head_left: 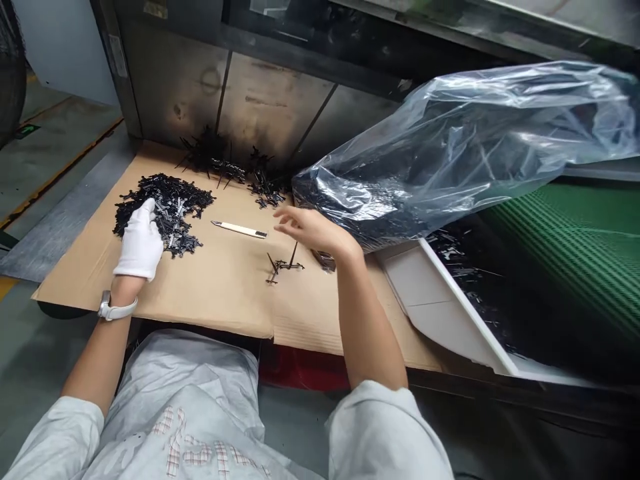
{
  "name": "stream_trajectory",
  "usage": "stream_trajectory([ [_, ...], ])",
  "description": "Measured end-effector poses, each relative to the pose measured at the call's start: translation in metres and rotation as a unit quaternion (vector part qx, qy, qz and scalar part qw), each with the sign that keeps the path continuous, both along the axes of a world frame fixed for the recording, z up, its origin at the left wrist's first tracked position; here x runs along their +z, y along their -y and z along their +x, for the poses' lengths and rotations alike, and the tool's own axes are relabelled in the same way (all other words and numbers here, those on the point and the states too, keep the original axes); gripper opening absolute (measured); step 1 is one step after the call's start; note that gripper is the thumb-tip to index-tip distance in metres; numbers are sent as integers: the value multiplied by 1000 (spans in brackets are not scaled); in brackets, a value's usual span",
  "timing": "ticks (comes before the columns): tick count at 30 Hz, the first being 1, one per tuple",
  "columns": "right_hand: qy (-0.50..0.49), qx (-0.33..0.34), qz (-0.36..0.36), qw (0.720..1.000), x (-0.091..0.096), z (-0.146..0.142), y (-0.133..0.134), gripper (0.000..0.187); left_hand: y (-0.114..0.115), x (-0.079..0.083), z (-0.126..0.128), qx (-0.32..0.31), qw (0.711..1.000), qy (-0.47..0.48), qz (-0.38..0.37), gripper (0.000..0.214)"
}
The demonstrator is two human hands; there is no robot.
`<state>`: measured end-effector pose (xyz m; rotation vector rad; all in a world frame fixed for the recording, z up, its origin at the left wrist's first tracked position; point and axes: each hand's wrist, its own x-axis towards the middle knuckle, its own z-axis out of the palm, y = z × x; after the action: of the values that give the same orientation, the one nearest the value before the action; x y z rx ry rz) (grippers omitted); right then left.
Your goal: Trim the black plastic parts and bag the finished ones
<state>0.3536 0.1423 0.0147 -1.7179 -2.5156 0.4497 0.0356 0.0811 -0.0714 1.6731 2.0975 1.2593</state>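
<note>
Left hand, white-gloved, is laid on a pile of black plastic parts; its grip cannot be told. Right hand, bare, is held open and empty above loose parts on cardboard. Utility knife is placed between the hands; plastic bag is beyond.

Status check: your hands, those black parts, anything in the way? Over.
Left hand, white-gloved, on pile of black plastic parts. Right hand, bare, open, above cardboard sheet near small parts cluster. Plastic bag of parts beside right hand.
</note>
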Motion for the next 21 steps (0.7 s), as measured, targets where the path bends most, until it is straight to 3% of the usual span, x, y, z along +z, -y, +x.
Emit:
stream_trajectory([
  [3, 36, -7, 34, 999, -1, -39, -54, 29, -3, -2, -4, 7, 998, 59, 36, 46],
  [5, 27, -24, 75, 997, -8, -68, -86, 38, -5, -3, -5, 14, 994, 108, 26, 40],
  [8, 1, -51, 118, 992, -23, -101, -121, 48, -6, -3, -3, 19, 986, 166, 18, 42],
  [10, -17, -72, 131, 989, -30, -113, -135, 40, -4, -1, -3, 12, 986, 163, 24, 44],
  [12, -43, -95, 152, 983, -32, -115, -143, 30, 0, 0, -4, 7, 990, 138, 25, 43],
  [16, -116, -115, 223, 961, -18, -101, -149, 35, 6, 2, -10, 15, 992, 120, 32, 40],
  [19, -157, -92, 250, 951, -2, -84, -137, 30, 6, 5, -9, 25, 988, 145, 55, 38],
  [21, -187, -65, 245, 949, 5, -76, -115, 24, 7, 10, -4, 31, 984, 163, 69, 37],
])
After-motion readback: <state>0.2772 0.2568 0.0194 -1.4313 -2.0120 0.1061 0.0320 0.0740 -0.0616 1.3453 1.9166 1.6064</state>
